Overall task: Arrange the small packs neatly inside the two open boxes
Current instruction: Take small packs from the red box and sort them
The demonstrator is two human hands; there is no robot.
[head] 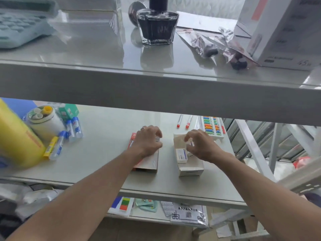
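Note:
Two open boxes lie side by side on the middle shelf. The left box (148, 163) has a red outside and a grey inside. My left hand (147, 141) rests over its far end, fingers curled on a small pack (157, 139) that is mostly hidden. The right box (190, 166) is pale grey. Above it my right hand (199, 145) pinches a small white pack (191, 144). Another white pack (181, 156) with blue print lies in that box near my thumb.
The upper shelf edge (156, 94) hangs just above my hands. On the middle shelf lie glue bottles (73, 126), a tape roll (44, 120) and a yellow container (15, 136) at left, red pens (188, 121) and bead abacuses (211, 126) behind the boxes. An ink bottle (157, 26) stands above.

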